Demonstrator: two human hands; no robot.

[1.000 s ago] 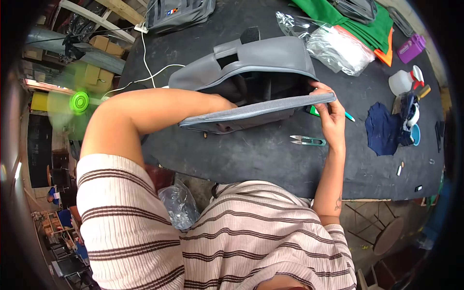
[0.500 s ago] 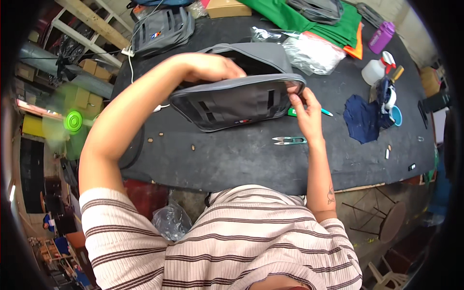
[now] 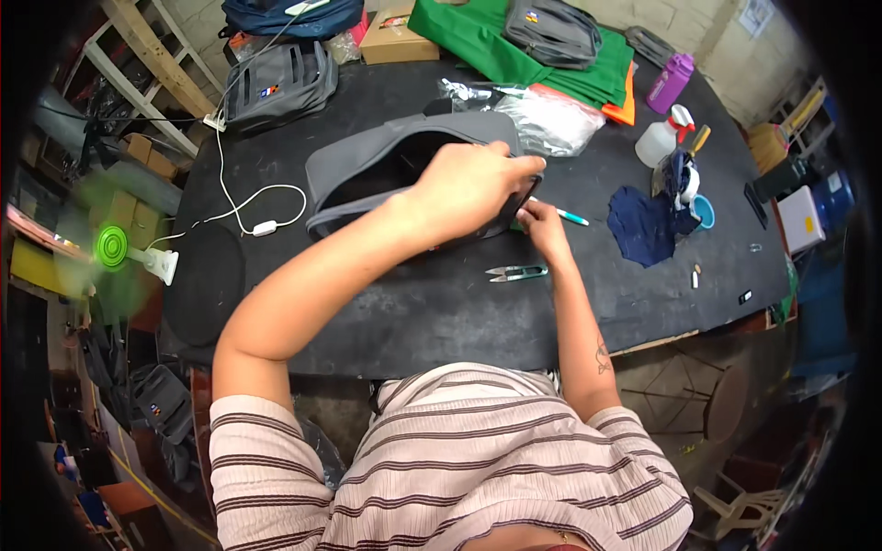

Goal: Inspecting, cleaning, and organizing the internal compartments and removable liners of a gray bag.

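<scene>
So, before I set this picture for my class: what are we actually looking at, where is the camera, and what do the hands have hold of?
There is no machine here. A person in a striped shirt wears a wide-angle camera on the head, looking down, so the arms enter from the bottom and straight edges bend near the rim.

Both hands are bare. The left hand grips the edge of an open grey bag. The right hand meets that same end of the bag, but what it pinches is hidden.

They work over a black table. On it lie small thread snips, a green pen, a dark blue cloth, a white spray bottle, a purple bottle, clear plastic bags, green fabric, more grey bags and a white cable. A green fan is at the left edge.
</scene>
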